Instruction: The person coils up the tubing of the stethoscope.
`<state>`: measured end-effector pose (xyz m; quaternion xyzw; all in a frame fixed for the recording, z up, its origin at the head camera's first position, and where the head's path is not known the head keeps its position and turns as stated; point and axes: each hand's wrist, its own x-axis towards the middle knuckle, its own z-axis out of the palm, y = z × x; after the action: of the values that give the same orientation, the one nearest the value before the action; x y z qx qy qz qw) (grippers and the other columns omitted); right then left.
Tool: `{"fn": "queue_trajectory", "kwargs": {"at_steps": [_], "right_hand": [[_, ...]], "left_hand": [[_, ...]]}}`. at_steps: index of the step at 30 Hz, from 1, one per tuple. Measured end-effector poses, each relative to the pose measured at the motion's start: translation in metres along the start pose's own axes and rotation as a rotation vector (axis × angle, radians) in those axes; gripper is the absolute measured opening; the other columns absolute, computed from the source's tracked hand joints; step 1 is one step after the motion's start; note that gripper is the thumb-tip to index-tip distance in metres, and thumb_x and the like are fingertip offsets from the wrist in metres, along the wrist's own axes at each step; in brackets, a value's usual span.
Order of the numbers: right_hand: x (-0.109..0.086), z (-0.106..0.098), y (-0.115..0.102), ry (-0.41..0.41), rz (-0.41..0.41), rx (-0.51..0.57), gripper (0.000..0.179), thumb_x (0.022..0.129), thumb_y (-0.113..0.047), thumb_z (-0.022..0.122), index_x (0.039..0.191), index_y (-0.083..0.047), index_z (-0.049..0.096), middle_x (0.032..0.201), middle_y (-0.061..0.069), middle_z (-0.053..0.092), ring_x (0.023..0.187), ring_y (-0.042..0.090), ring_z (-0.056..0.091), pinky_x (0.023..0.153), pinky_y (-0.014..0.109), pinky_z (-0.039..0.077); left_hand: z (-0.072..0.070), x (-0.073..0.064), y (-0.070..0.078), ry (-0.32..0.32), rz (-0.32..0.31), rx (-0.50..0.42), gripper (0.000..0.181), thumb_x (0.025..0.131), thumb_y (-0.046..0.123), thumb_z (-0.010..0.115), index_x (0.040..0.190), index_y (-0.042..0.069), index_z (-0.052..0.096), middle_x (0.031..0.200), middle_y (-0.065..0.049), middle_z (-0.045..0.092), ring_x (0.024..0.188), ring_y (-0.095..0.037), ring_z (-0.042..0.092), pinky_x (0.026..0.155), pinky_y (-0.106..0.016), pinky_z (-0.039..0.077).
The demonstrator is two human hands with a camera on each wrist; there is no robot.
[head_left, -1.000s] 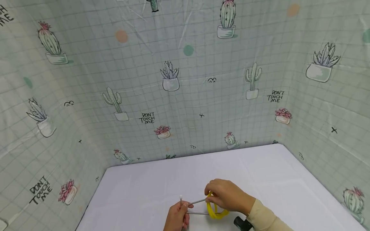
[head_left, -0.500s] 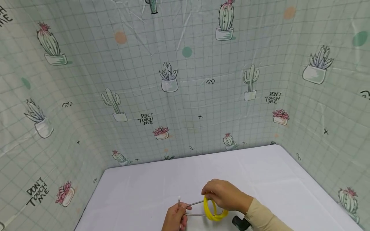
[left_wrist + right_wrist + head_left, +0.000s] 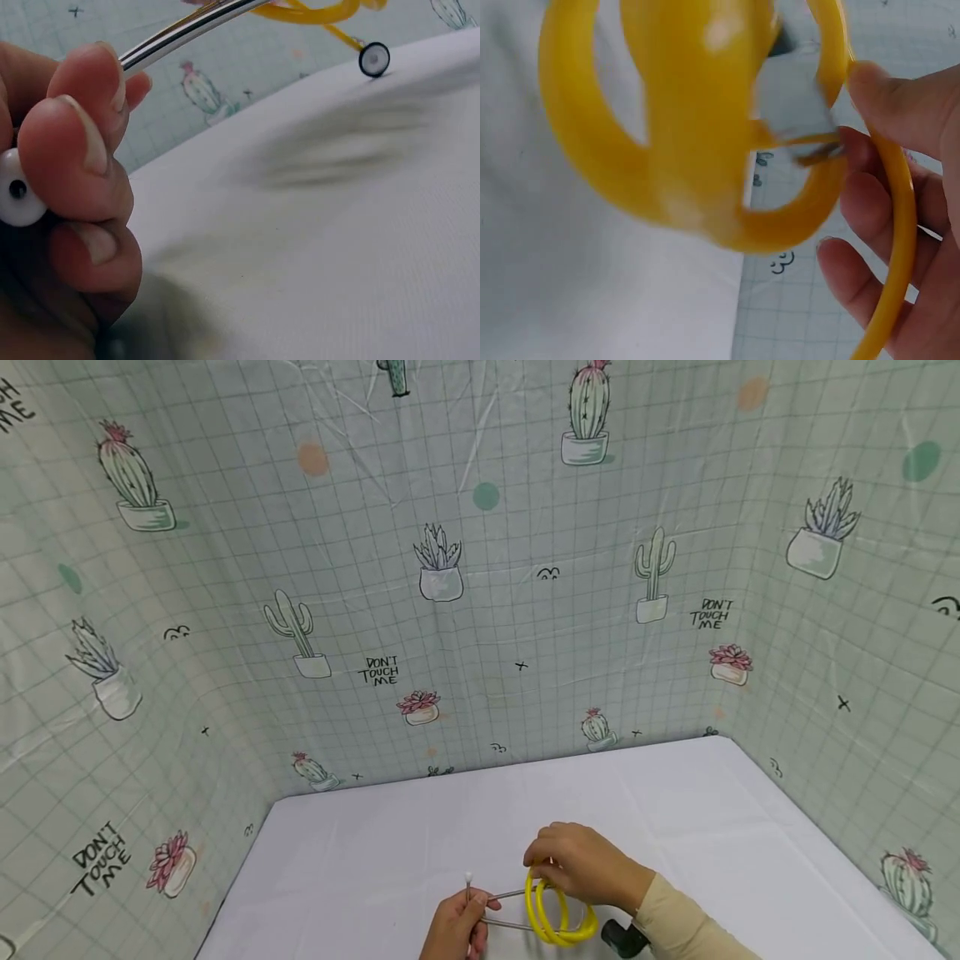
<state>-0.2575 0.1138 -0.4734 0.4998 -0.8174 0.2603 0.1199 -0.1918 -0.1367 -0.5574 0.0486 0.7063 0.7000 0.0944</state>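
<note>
Fabric backdrop (image 3: pixel 487 635): creased, pale green, grid-lined, printed with potted cacti, rising on 3 sides.
Worktop (image 3: pixel 360 860): flat and white; its fine texture shows only in the left wrist view.
Stethoscope (image 3: pixel 558 937): held between the hands, well apart from the worktop's far edge, about midway between its left and right edges. Its long axis runs left to right, roughly along the far edge.
Right hand (image 3: pixel 577 860): beige sleeve (image 3: pixel 690 922) behind it; thumb and fingers pinch the tubing.
Left hand (image 3: pixel 457 918): fingers curled round the ear tubes, apart from the right hand.
Tubing (image 3: pixel 697 112): glossy, yellow, round-walled, in loops; the right wrist view shows a length crossing the palm.
Ear tubes (image 3: pixel 195 31): 2 slim, shiny metal rods, pointing from the left hand toward the loops.
Dark object (image 3: pixel 624 939): beside the sleeve; kind unclear.
Chest piece (image 3: pixel 375 60): round, black-rimmed, distinct only in the left wrist view.
Ear tip (image 3: pixel 468 877): white, pointing toward the far edge.
</note>
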Motion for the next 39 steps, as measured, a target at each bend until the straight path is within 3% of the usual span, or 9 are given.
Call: {"fn": "queue_trajectory", "kwargs": {"at_steps": [3, 8, 11, 16, 24, 28, 32, 36, 39], "right_hand": [[0.0, 0.0, 0.003, -0.054, 0.06, 0.098, 0.008, 0.096, -0.018, 0.07, 0.102, -0.019, 0.075, 0.097, -0.013, 0.068, 0.087, 0.0, 0.061, 0.074, 0.021, 0.052], [-0.003, 0.002, 0.007, -0.137, 0.254, 0.394, 0.015, 0.098, -0.023, 0.067, 0.108, -0.013, 0.073, 0.102, -0.003, 0.072, 0.09, 0.003, 0.065, 0.076, 0.024, 0.055], [-0.006, 0.004, 0.01, -0.15, 0.353, 0.518, 0.017, 0.098, -0.021, 0.067, 0.107, -0.009, 0.073, 0.1, -0.004, 0.073, 0.089, 0.005, 0.066, 0.077, 0.025, 0.056], [-0.008, 0.01, 0.015, -0.144, 0.384, 0.553, 0.018, 0.098, -0.023, 0.067, 0.104, -0.008, 0.074, 0.095, -0.012, 0.071, 0.088, 0.006, 0.066, 0.076, 0.025, 0.055], [-0.014, 0.018, 0.023, -0.1, 0.429, 0.557, 0.021, 0.1, -0.029, 0.064, 0.107, -0.013, 0.076, 0.097, -0.011, 0.072, 0.09, 0.007, 0.067, 0.078, 0.026, 0.055], [-0.019, 0.022, 0.022, -0.068, 0.485, 0.578, 0.02, 0.1, -0.03, 0.063, 0.109, -0.018, 0.076, 0.102, -0.01, 0.072, 0.093, 0.008, 0.067, 0.079, 0.025, 0.055], [-0.024, 0.029, 0.018, 0.0, 0.525, 0.529, 0.02, 0.099, -0.032, 0.064, 0.11, -0.019, 0.075, 0.103, -0.01, 0.072, 0.095, 0.009, 0.067, 0.08, 0.026, 0.055], [-0.031, 0.037, 0.014, 0.07, 0.557, 0.449, 0.023, 0.098, -0.036, 0.065, 0.109, -0.018, 0.075, 0.101, -0.011, 0.072, 0.097, 0.009, 0.066, 0.083, 0.029, 0.055], [-0.036, 0.043, 0.01, 0.096, 0.589, 0.421, 0.025, 0.098, -0.037, 0.065, 0.107, -0.015, 0.075, 0.097, -0.011, 0.072, 0.089, 0.006, 0.063, 0.077, 0.027, 0.054]], "left_hand": [[-0.001, 0.0, -0.001, -0.021, 0.009, -0.018, 0.037, 0.106, 0.028, 0.051, 0.104, -0.006, 0.065, 0.053, 0.003, 0.051, 0.042, -0.004, 0.042, 0.042, -0.015, 0.038], [-0.001, 0.0, 0.0, -0.048, 0.01, -0.046, 0.037, 0.106, 0.027, 0.051, 0.103, -0.008, 0.062, 0.052, 0.004, 0.05, 0.042, -0.004, 0.041, 0.042, -0.016, 0.037], [-0.001, -0.001, 0.001, -0.048, -0.002, -0.05, 0.036, 0.105, 0.027, 0.052, 0.101, -0.007, 0.063, 0.052, 0.003, 0.05, 0.042, -0.004, 0.041, 0.042, -0.016, 0.037], [-0.004, 0.0, 0.003, -0.047, -0.015, -0.048, 0.033, 0.105, 0.027, 0.052, 0.099, -0.004, 0.063, 0.053, 0.003, 0.051, 0.043, -0.005, 0.042, 0.043, -0.016, 0.037], [-0.01, 0.002, 0.003, -0.042, 0.001, -0.071, 0.03, 0.104, 0.026, 0.052, 0.096, -0.001, 0.063, 0.053, 0.005, 0.051, 0.043, -0.004, 0.043, 0.042, -0.015, 0.037], [-0.011, 0.001, 0.002, -0.035, 0.025, -0.089, 0.032, 0.105, 0.023, 0.05, 0.096, -0.006, 0.06, 0.054, 0.005, 0.051, 0.043, -0.003, 0.043, 0.042, -0.014, 0.038], [-0.01, 0.001, 0.002, -0.001, 0.043, -0.114, 0.034, 0.105, 0.02, 0.048, 0.099, -0.012, 0.057, 0.054, 0.005, 0.051, 0.043, -0.003, 0.043, 0.042, -0.015, 0.037], [-0.009, 0.002, 0.003, 0.044, 0.024, -0.153, 0.031, 0.105, 0.02, 0.047, 0.098, -0.008, 0.058, 0.055, 0.004, 0.05, 0.044, -0.004, 0.043, 0.042, -0.015, 0.037], [-0.008, 0.002, 0.005, 0.084, -0.006, -0.184, 0.028, 0.105, 0.02, 0.047, 0.097, -0.003, 0.06, 0.055, 0.004, 0.05, 0.045, -0.005, 0.043, 0.042, -0.016, 0.038]]}}
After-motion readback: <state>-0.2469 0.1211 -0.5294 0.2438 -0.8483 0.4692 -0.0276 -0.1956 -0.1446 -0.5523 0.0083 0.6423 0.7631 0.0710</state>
